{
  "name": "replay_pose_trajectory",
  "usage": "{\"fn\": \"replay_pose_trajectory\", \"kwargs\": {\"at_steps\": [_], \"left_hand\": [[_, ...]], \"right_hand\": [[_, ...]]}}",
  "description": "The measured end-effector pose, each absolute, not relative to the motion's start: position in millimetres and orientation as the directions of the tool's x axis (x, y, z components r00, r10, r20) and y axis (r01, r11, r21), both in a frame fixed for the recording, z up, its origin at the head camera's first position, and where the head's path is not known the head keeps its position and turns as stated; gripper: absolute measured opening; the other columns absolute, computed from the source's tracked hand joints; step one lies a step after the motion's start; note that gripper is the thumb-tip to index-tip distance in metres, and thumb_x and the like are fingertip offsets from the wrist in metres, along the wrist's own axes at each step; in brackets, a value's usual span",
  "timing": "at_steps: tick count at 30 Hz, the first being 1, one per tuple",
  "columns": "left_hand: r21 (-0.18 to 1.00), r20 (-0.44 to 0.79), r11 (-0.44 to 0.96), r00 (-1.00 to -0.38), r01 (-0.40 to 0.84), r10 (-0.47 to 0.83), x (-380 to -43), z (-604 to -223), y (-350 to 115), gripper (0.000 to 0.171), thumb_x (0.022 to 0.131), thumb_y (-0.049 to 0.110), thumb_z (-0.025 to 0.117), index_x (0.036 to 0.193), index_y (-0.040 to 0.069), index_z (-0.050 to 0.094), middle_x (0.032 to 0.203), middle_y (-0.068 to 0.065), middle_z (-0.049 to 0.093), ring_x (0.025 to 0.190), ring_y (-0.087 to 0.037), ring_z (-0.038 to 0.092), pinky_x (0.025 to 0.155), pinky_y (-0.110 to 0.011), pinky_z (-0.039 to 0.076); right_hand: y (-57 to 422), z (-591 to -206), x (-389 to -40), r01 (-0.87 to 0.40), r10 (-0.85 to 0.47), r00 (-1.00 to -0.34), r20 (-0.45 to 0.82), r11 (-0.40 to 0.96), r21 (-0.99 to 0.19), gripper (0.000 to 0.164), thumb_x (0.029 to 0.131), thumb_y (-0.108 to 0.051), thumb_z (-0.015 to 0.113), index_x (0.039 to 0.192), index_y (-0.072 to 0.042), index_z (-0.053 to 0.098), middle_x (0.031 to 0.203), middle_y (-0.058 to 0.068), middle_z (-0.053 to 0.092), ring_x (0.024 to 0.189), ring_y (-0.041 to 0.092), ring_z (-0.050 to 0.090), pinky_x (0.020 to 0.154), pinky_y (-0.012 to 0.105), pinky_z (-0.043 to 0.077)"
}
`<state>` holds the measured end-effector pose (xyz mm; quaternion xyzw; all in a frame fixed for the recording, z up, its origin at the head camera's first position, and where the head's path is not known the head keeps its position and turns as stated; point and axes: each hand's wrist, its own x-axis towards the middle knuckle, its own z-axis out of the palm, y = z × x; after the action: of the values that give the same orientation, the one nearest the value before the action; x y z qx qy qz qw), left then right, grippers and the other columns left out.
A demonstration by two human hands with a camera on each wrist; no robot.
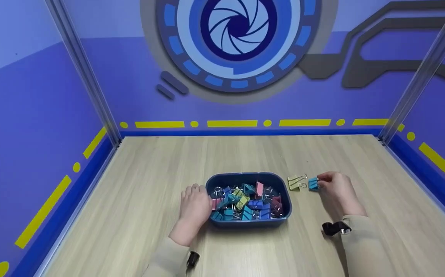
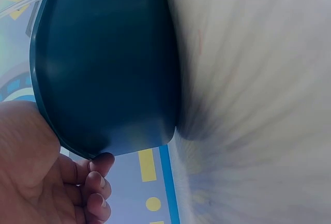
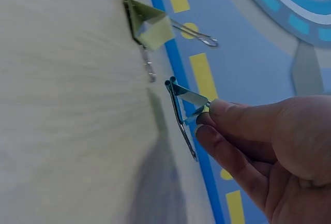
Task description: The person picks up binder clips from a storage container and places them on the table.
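Teal clip [image 1: 313,184], head view: a small binder clip at about half past two from the dark blue tray [image 1: 248,224], pinched between thumb and finger of the right hand [image 1: 339,190].
Yellow clip [image 1: 294,183]: near it at nine o'clock, wire handles pointing its way.
Heaped clips [image 1: 242,202]: teal, blue, yellow, pink and dark red, inside the tray; the lower ones are covered.
Left hand [image 1: 195,202]: at the tray's nine o'clock, back upward, thumb out of sight.
Tray wall [image 2: 103,63], left wrist view: smooth and glossy, cut off at twelve o'clock, hiding the contents. Bent fingers [image 2: 97,185] show at six o'clock, a curl the head view conceals; whether they grip the rim, I cannot tell.
Pinched clip, right wrist view: wedge-shaped in profile, one handle hanging between five and six o'clock; thumb and finger hide its held end. Contact with the tabletop [image 3: 62,131] is unclear.
Yellow clip's hollow: seen only here, at eleven o'clock, slightly blurred.
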<state>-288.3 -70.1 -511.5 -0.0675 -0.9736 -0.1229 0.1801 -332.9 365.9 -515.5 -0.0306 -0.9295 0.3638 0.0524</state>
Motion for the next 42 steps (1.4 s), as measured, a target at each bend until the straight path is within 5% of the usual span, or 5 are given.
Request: {"fn": "replay_pose_trajectory", "kwargs": {"at_steps": [15, 25, 36, 42], "left_hand": [[0.250, 0.347, 0.953, -0.934, 0.173, 0.078, -289.0, -511.1, -68.6, 0.028, 0.093, 0.020, 0.067, 0.104, -0.006, 0.066, 0.095, -0.018, 0.064, 0.090, -0.033, 0.056, 0.080, -0.044, 0.042], [0.233, 0.353, 0.957, -0.932, 0.175, 0.084, -288.3, -511.1, -69.2, 0.030, 0.092, 0.021, 0.069, 0.105, -0.006, 0.066, 0.095, -0.018, 0.065, 0.091, -0.034, 0.057, 0.079, -0.044, 0.042], [0.243, 0.318, 0.958, -0.946, 0.153, 0.071, -288.0, -509.7, -69.1, 0.029, 0.094, 0.021, 0.065, 0.107, -0.006, 0.066, 0.099, -0.018, 0.065, 0.093, -0.034, 0.056, 0.082, -0.044, 0.043], [0.252, 0.300, 0.957, -0.952, 0.144, 0.064, -288.0, -509.5, -69.1, 0.030, 0.094, 0.022, 0.066, 0.108, -0.005, 0.066, 0.100, -0.018, 0.064, 0.095, -0.033, 0.056, 0.082, -0.044, 0.042]], "right_hand": [[362.7, -525.3, -336.3, -0.008, 0.083, -0.992, 0.097, 0.716, -0.698, 0.027, 0.095, -0.001, 0.064, 0.120, 0.006, 0.069, 0.114, 0.023, 0.072, 0.109, 0.032, 0.065, 0.090, 0.033, 0.047], [362.0, -509.6, -327.0, 0.045, 0.084, -0.996, 0.020, 0.699, -0.714, 0.043, 0.095, -0.001, 0.052, 0.138, 0.002, 0.057, 0.135, 0.029, 0.058, 0.123, 0.043, 0.056, 0.104, 0.055, 0.043], [347.0, -485.7, -327.6, -0.122, 0.096, -0.948, 0.304, 0.772, -0.624, 0.032, 0.098, -0.007, 0.060, 0.127, 0.005, 0.065, 0.124, 0.030, 0.067, 0.117, 0.047, 0.062, 0.096, 0.059, 0.050], [327.8, -475.7, -324.6, -0.166, 0.129, -0.912, 0.389, 0.751, -0.639, 0.027, 0.098, -0.013, 0.065, 0.121, 0.001, 0.071, 0.115, 0.022, 0.073, 0.107, 0.037, 0.068, 0.087, 0.039, 0.058]]}}
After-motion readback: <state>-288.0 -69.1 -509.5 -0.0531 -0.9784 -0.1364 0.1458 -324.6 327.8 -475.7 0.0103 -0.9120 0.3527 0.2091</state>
